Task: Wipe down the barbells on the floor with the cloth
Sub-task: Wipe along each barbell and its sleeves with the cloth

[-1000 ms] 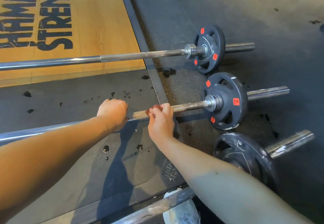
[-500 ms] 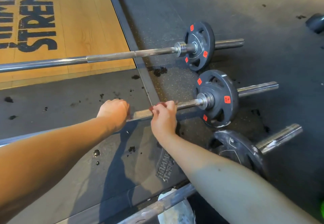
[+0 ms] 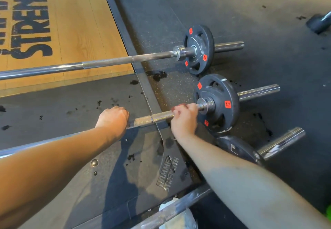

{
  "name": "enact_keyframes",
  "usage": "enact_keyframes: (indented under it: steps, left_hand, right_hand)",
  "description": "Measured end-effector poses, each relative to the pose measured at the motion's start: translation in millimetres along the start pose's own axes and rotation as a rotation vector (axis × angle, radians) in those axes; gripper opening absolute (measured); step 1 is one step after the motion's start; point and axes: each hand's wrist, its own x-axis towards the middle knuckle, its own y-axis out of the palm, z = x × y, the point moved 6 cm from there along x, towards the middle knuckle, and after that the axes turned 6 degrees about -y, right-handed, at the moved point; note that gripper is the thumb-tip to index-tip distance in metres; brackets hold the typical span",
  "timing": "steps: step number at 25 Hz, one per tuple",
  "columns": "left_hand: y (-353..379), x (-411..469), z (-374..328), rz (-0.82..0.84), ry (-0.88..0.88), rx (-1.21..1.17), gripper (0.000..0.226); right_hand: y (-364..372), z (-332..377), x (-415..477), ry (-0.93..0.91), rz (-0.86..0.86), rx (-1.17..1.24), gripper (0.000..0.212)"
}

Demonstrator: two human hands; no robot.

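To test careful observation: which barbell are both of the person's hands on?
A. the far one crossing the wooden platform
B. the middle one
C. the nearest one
B: the left hand and right hand both grip the middle barbell; no hand is on the far barbell or the near barbell.

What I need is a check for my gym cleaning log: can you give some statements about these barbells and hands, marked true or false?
1. The left hand and right hand are both on the middle barbell. True.
2. The right hand holds a reddish cloth on the shaft near the weight plate. True.
3. That plate's sticker reads 20 kg. False: it reads 5 kg.
4. The far barbell carries nothing. False: a black disc with orange stickers sits on it.
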Motion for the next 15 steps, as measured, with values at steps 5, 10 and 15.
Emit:
enact_keyframes:
  steps: [5, 10, 15]
  left_hand:
    - [4, 2, 4, -0.001, -0.001, -0.056, 0.021]
    - [7, 1, 4, 0.003, 0.016, -0.082, 0.024]
    - [10, -2, 4, -0.012, 0.028, -0.061, 0.024]
  right_hand:
    - [28, 42, -17, -0.370, 0.357, -0.067, 0.013]
    - [-26, -21, 61, -0.066, 0.290, -0.395, 0.020]
    - [16, 50, 31, -0.266, 0.450, -0.491, 0.019]
